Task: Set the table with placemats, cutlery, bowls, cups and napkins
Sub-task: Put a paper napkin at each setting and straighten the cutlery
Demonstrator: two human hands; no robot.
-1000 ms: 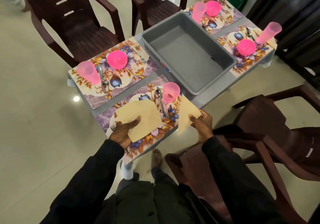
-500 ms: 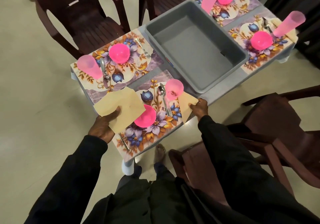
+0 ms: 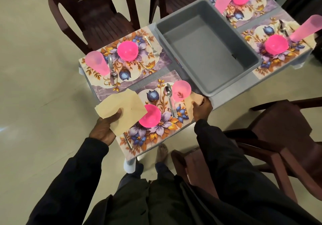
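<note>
napkins in curled fingers, both hands

Near bowl, left rim behind napkin; far-right cup seemingly edge-clipped.

A floral placemat lies flat at the near edge of the tabletop. A pink bowl sits at its middle. A steel spoon lies to the bowl's right, and a pink cup stands at the far right corner. A beige napkin, gripped by the left hand, overlaps the mat's left edge and part of the bowl. A second napkin, pinched by the right hand, is just beside the cup. A second placemat at far left, a third placemat and a fourth placemat at far right each carry a pink bowl and cup.
</note>
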